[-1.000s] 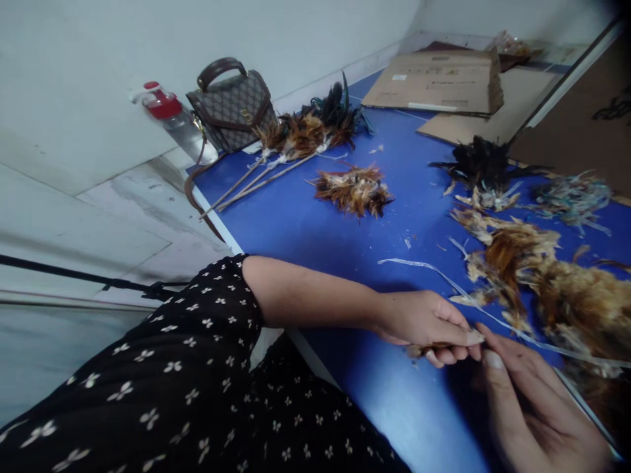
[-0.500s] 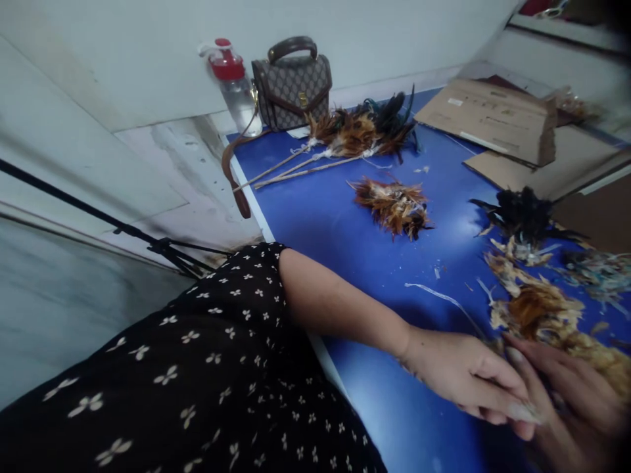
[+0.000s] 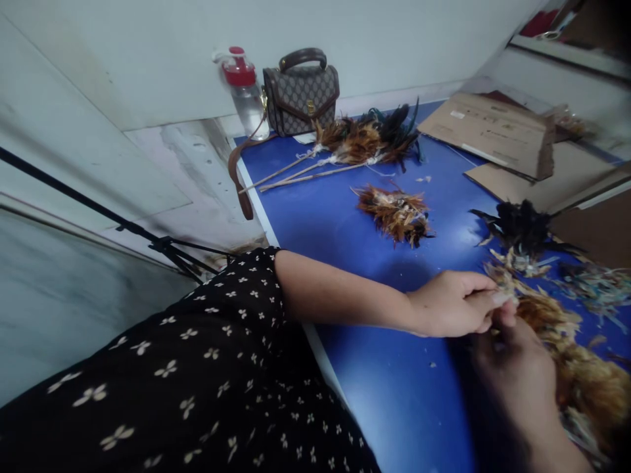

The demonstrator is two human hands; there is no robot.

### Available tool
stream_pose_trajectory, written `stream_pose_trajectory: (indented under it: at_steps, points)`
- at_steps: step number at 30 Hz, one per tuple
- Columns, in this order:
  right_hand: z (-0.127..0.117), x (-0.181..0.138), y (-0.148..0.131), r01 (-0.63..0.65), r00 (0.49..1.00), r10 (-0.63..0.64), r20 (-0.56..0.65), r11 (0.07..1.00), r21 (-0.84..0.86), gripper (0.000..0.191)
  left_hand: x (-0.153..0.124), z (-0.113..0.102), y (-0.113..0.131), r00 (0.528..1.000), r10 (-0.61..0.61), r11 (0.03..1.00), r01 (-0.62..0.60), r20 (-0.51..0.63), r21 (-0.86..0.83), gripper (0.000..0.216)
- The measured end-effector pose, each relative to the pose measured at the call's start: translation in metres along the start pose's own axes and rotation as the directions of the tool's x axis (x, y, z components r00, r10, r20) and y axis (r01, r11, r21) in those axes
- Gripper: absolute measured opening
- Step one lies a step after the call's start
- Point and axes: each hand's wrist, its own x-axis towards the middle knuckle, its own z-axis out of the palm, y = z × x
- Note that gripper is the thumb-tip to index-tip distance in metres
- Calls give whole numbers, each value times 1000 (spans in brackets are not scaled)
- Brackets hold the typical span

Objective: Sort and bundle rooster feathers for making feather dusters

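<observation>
My left hand [image 3: 456, 305] reaches over the blue table, thumb and fingers pinched together at a small pale bit whose kind I cannot make out. Against its fingertips is my right hand [image 3: 522, 371], its fingers curled and partly blurred; what they grip is hidden. Just beyond and beside both hands lie loose tan and brown feathers [image 3: 547, 312], with a fluffy golden bunch [image 3: 601, 387] nearer the right edge. Black feathers [image 3: 522, 223] lie further back, next to grey-blue ones [image 3: 596, 286].
A brown feather bundle [image 3: 394, 211] lies mid-table. Behind it are several feather bunches tied on thin sticks [image 3: 305, 172], a handbag [image 3: 303, 95] and a red-capped bottle [image 3: 246, 98]. Flattened cardboard [image 3: 493, 135] covers the back right. A black tripod leg [image 3: 98, 200] stands left of the table.
Both hands have moved up and away from me, toward the feathers, fingertips still together. The pale string that trailed across the table beside my left hand no longer shows there.
</observation>
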Motion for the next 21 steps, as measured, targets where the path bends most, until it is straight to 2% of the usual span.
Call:
stream_pose_trajectory:
  at_steps: [4, 6, 8, 11, 12, 17, 21]
  points:
    - [-33, -22, -8, -252, 968, 253, -2, 967, -35, 30, 0, -6, -8, 1000, 28, 998, -29, 10, 60, 29]
    - [-39, -31, -14, -306, 952, 305, -21, 952, -16, 32, -3, -7, -10, 998, 55, 994, -58, 38, 88, 30]
    - [-37, -34, -20, -226, 971, 227, -67, 974, 26, 32, -5, -8, -9, 996, 72, 993, -77, 59, 92, 31]
    - [-22, -26, -24, 23, 995, -14, -100, 995, 93, 34, -5, -9, 0, 997, 63, 994, -67, 42, 85, 28]
    - [-14, -21, -25, 71, 994, -62, -87, 992, 106, 36, -4, -10, 4, 998, 56, 995, -58, 22, 81, 28]
    - [24, -6, -31, 107, 993, -109, 37, 993, 45, 37, 1, -15, 21, 992, 86, 995, -81, -90, 55, 26]
    - [31, -8, -36, 89, 995, -91, 47, 995, 51, 25, 4, -19, 19, 988, 128, 991, -124, -91, 54, 24]
